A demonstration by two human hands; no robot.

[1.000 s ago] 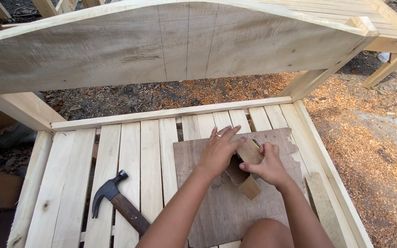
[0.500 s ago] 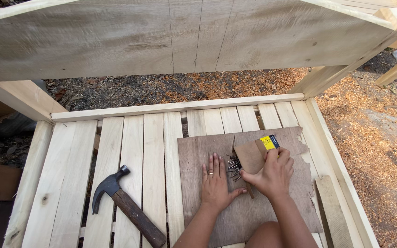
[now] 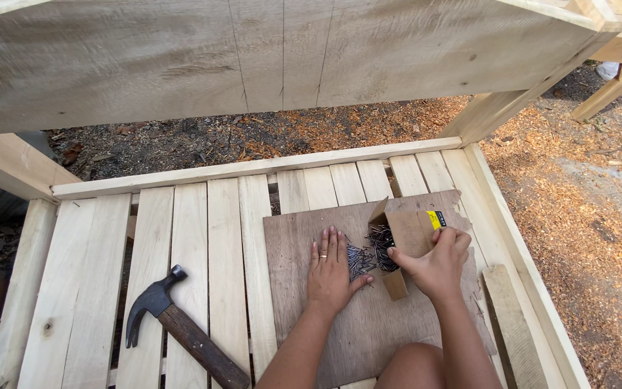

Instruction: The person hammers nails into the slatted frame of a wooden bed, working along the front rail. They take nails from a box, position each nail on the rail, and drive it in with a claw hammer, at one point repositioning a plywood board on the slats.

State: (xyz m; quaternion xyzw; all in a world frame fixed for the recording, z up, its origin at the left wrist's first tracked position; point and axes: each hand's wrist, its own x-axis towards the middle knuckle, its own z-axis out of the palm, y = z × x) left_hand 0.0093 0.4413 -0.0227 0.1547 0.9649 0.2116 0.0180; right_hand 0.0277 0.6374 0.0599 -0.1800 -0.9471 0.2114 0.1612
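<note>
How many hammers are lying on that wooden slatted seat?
1. The hammer lies on the slats at lower left, apart from both hands; its handle end runs out of view. Others may be outside the picture.

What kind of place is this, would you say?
Probably an outdoor woodworking yard: sawdust on bare ground, an unfinished slatted wooden bench, a claw hammer, and a cardboard box of nails between the hands.

One view, from my head.
It looks steeply down, close over my hands (image 3: pixel 329 270) on the slatted bench (image 3: pixel 188 252), facing its backrest (image 3: pixel 253 57).
</note>
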